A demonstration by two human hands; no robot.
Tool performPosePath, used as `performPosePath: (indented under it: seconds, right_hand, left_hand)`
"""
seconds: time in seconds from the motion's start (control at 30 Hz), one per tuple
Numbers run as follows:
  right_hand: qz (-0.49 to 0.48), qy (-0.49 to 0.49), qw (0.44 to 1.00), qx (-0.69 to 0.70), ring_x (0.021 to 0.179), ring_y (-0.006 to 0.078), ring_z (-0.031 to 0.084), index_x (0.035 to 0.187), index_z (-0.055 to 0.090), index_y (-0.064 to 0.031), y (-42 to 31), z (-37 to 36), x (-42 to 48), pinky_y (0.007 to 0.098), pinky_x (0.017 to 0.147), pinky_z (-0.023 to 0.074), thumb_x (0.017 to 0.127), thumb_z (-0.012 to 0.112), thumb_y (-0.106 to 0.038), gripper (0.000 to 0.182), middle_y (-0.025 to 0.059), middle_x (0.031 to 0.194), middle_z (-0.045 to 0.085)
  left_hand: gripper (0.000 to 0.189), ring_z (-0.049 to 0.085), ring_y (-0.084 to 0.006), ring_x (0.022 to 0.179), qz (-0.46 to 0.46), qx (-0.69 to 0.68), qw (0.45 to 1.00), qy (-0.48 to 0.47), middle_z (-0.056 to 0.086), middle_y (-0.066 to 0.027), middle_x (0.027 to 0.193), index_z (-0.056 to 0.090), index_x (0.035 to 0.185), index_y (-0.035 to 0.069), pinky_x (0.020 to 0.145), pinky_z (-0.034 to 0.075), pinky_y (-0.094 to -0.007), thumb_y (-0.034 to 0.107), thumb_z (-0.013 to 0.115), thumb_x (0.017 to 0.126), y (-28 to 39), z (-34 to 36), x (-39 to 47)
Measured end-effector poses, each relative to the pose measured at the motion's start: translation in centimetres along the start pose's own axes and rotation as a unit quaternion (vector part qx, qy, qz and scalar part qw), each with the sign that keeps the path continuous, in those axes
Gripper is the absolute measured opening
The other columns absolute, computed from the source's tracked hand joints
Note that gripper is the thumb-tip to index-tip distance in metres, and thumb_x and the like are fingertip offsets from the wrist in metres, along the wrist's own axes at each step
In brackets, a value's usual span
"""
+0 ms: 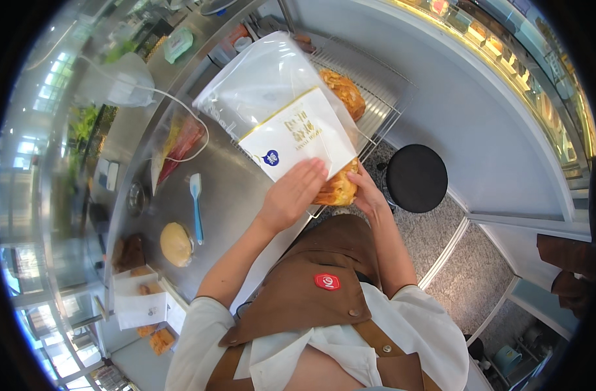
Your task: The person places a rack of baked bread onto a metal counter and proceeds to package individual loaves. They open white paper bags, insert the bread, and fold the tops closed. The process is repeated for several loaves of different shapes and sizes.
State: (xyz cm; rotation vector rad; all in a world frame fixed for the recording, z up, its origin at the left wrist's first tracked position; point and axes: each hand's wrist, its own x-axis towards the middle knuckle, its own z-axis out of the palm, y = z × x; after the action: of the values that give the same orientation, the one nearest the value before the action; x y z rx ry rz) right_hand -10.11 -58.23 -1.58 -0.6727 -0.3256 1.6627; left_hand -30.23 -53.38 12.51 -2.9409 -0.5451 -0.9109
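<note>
A large clear and white plastic bread bag (pixel 298 132) lies slanted over a wire cooling rack (pixel 388 115), its mouth towards me. A golden-brown loaf (pixel 338 190) sits partly inside the mouth. My left hand (pixel 298 188) rests flat on the printed white end of the bag, fingers together, over the loaf. With my right hand (pixel 365 188) I hold the right side of the loaf near the bag's edge; some of its fingers are hidden. Another browned loaf (pixel 346 95) stands on the rack beyond the bag, partly covered by it.
On the steel counter (pixel 229 195) lie a blue-handled spatula (pixel 196 207), a wrapped pale round item (pixel 176 244) and filled piping bags (pixel 178 146) with a white cable (pixel 200 117) across them. A black round stool (pixel 417 178) stands at the right. Pastries fill a lit display case (pixel 503 54).
</note>
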Motion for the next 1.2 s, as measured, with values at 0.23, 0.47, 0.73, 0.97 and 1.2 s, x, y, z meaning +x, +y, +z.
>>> performPosePath:
  seconds: [0.23,0.47,0.73,0.97,1.2]
  right_hand:
    - [-0.042,-0.18,0.949,0.256,0.118,0.0285,0.06,0.14,0.045,-0.0019,-0.8,-1.4,3.9,0.0442,0.099,0.0518,0.086,0.073,-0.034,0.068,0.016,0.133,0.058]
    - [-0.227,-0.129,0.965,-0.021,0.113,0.0222,0.062,0.135,0.048,0.002,-7.6,7.1,2.9,0.0388,0.096,0.0515,0.065,0.09,-0.034,0.09,0.0098,0.125,0.062]
    - [-0.386,-0.068,0.917,-0.067,0.121,0.0238,0.056,0.144,0.033,-0.0039,-10.0,12.9,1.5,0.0399,0.101,0.0478,0.066,0.089,-0.027,0.098,0.0089,0.133,0.053]
    - [-0.255,-0.075,0.957,0.112,0.129,0.0309,0.05,0.146,0.039,-0.0132,-9.8,11.2,2.2,0.0478,0.107,0.0446,0.091,0.058,-0.055,0.071,0.0108,0.145,0.048]
    - [-0.38,-0.036,0.924,-0.009,0.127,0.0231,0.049,0.15,0.023,-0.0062,-9.3,15.6,1.7,0.0377,0.108,0.0413,0.079,0.079,-0.016,0.091,0.0074,0.136,0.048]
  left_hand:
    - [0.03,0.061,-0.0255,0.12,0.146,0.032,0.988,-0.024,0.066,-0.0124,0.125,0.065,0.119,0.0,0.106,0.046,-0.038,0.004,0.058,0.09,-0.1,-4.7,2.4]
    - [0.027,0.063,-0.0198,0.118,0.202,0.111,0.972,0.049,0.068,-0.0075,0.122,0.068,0.116,0.005,0.106,0.044,-0.0347,0.007,0.061,0.09,-1.6,-7.0,4.9]
    - [0.033,0.062,-0.0213,0.118,0.132,0.158,0.968,0.144,0.067,-0.0098,0.123,0.067,0.12,0.002,0.105,0.046,-0.0355,0.007,0.062,0.088,-1.5,-10.7,7.8]
    - [0.029,0.063,-0.0257,0.118,0.119,0.102,0.976,0.153,0.067,-0.0131,0.122,0.067,0.116,0.0,0.103,0.049,-0.0384,0.005,0.061,0.088,-0.1,-12.2,9.1]
    - [0.037,0.061,-0.03,0.119,0.055,0.086,0.986,0.133,0.064,-0.0175,0.126,0.063,0.121,-0.004,0.103,0.049,-0.0434,0.003,0.058,0.086,-1.0,-12.0,9.4]
